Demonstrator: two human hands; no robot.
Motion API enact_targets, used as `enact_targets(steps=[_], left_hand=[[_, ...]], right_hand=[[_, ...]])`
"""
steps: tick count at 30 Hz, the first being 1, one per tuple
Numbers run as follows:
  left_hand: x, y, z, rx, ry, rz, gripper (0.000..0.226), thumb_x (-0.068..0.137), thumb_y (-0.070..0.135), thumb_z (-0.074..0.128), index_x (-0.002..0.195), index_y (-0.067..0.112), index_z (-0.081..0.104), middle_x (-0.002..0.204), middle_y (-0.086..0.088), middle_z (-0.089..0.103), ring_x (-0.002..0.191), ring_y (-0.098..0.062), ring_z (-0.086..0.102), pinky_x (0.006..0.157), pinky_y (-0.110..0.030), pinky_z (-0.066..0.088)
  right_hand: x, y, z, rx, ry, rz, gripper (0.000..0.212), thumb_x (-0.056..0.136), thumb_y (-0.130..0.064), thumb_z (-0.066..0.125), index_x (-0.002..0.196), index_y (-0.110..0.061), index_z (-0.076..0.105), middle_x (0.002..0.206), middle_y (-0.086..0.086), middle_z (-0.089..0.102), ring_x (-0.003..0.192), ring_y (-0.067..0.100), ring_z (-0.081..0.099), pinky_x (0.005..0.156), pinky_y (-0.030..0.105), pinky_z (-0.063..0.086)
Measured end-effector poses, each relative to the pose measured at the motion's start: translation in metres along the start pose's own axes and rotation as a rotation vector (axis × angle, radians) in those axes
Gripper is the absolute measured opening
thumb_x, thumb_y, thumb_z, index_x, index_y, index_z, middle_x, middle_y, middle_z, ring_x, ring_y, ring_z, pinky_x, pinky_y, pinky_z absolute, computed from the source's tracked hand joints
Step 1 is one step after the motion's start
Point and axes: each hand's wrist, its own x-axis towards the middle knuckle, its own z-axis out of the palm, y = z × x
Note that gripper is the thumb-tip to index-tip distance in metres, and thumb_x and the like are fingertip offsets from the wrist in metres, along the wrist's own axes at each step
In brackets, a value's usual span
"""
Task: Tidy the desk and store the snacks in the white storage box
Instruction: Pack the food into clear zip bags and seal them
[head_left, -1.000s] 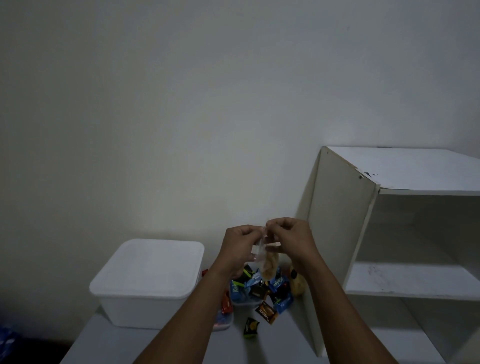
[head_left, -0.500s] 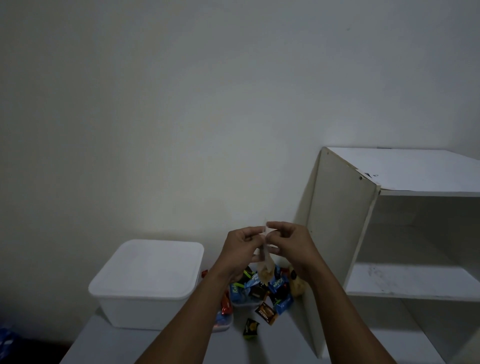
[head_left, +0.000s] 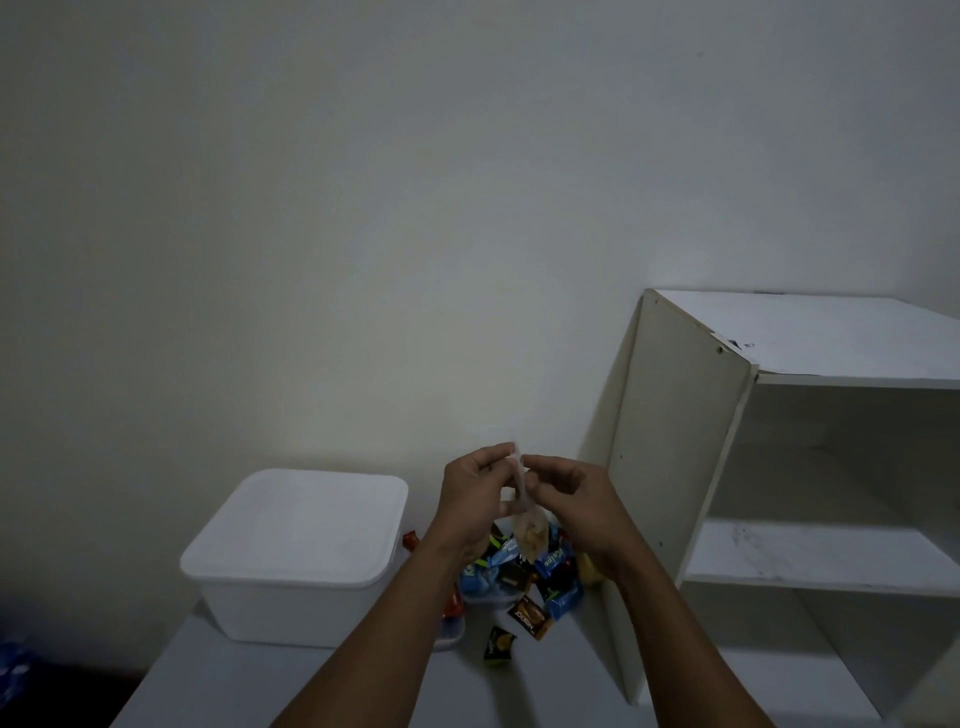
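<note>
Presently I log both hands raised above the grey tabletop (head_left: 249, 680): left hand (head_left: 474, 496) and right hand (head_left: 574, 496), fingers curled, pinching the neck of one small clear plastic snack bag (head_left: 529, 531).

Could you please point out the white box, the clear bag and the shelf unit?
white box (head_left: 296, 525), head view, middle of its lid.
clear bag (head_left: 531, 538), head view, its filled lower part.
shelf unit (head_left: 675, 441), head view, its left side panel.

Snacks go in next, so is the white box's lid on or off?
On. The lid lies flat over the box, its rim overhanging the walls on the visible sides. None of the inside shows.
</note>
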Motion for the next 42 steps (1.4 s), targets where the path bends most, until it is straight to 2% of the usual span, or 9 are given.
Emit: enact_targets(steps=[4,12,21,28,32,35,38,40,42], left_hand=[[-0.003,-0.002,-0.001,-0.017,0.014,-0.013,0.027,0.094,0.0,0.058,0.119,0.006,0.065,0.108,-0.018,0.069,0.097,-0.025,0.069,0.071,-0.039,0.06],[-0.012,-0.014,0.0,-0.03,0.005,-0.014,0.034,0.094,0.002,0.061,0.127,0.007,0.062,0.107,-0.021,0.07,0.103,-0.029,0.069,0.086,-0.047,0.059],[-0.013,-0.002,0.002,-0.056,-0.043,0.027,0.042,0.09,-0.007,0.06,0.128,0.01,0.06,0.081,-0.003,0.071,0.082,-0.016,0.07,0.079,-0.035,0.06],[-0.011,-0.005,-0.007,-0.148,0.006,-0.04,0.03,0.096,-0.004,0.049,0.113,0.009,0.07,0.103,-0.018,0.067,0.098,-0.028,0.064,0.076,-0.047,0.059],[-0.013,-0.016,-0.015,-0.17,0.028,-0.082,0.029,0.096,-0.005,0.05,0.116,0.007,0.068,0.108,-0.018,0.063,0.097,-0.028,0.063,0.077,-0.046,0.059],[-0.024,-0.028,-0.025,0.019,0.047,-0.038,0.037,0.094,-0.004,0.056,0.126,0.012,0.063,0.114,-0.007,0.062,0.097,-0.022,0.066,0.08,-0.037,0.06],[-0.032,-0.052,-0.047,0.3,0.088,0.046,0.036,0.092,0.0,0.057,0.12,0.022,0.064,0.103,-0.001,0.068,0.081,-0.015,0.062,0.064,-0.021,0.054],[-0.037,-0.07,-0.065,0.327,0.081,0.015,0.027,0.091,0.004,0.062,0.108,0.024,0.066,0.102,-0.006,0.069,0.081,-0.015,0.064,0.066,-0.022,0.054],[-0.045,-0.086,-0.082,0.293,0.056,-0.099,0.021,0.089,0.009,0.067,0.102,0.026,0.068,0.11,-0.006,0.07,0.089,-0.018,0.069,0.068,-0.03,0.057]], right_hand=[[-0.009,0.008,0.003,0.015,-0.019,-0.015,0.03,0.087,-0.035,0.072,0.114,-0.021,0.075,0.11,-0.004,0.075,0.108,0.012,0.069,0.095,0.04,0.055],[-0.01,0.01,0.01,-0.023,0.141,0.021,0.017,0.093,-0.014,0.064,0.083,-0.01,0.077,0.075,0.005,0.075,0.071,0.013,0.071,0.068,0.033,0.058],[-0.009,0.01,0.01,0.127,0.129,-0.006,0.02,0.098,-0.017,0.057,0.095,-0.015,0.077,0.092,0.006,0.077,0.092,0.025,0.073,0.09,0.047,0.058],[-0.021,0.023,0.017,-0.049,0.003,-0.115,0.038,0.085,-0.024,0.077,0.122,-0.023,0.068,0.118,-0.01,0.069,0.113,0.004,0.063,0.094,0.03,0.056],[-0.023,0.03,0.025,-0.092,0.049,-0.118,0.026,0.094,-0.025,0.066,0.12,-0.025,0.069,0.112,-0.01,0.071,0.105,0.002,0.066,0.085,0.023,0.055],[-0.026,0.039,0.032,0.08,0.217,0.001,0.022,0.102,-0.021,0.053,0.113,-0.021,0.071,0.101,-0.002,0.074,0.093,0.015,0.072,0.077,0.03,0.059],[-0.032,0.054,0.038,0.177,0.26,0.132,0.024,0.103,-0.019,0.048,0.111,-0.019,0.071,0.101,0.003,0.074,0.094,0.024,0.073,0.074,0.039,0.061],[-0.037,0.062,0.043,0.304,0.272,0.246,0.025,0.103,-0.018,0.048,0.111,-0.015,0.071,0.103,0.007,0.075,0.096,0.028,0.071,0.077,0.046,0.061],[-0.042,0.069,0.049,0.452,0.267,0.366,0.026,0.103,-0.016,0.048,0.115,-0.008,0.069,0.106,0.012,0.074,0.089,0.025,0.071,0.062,0.035,0.06]])
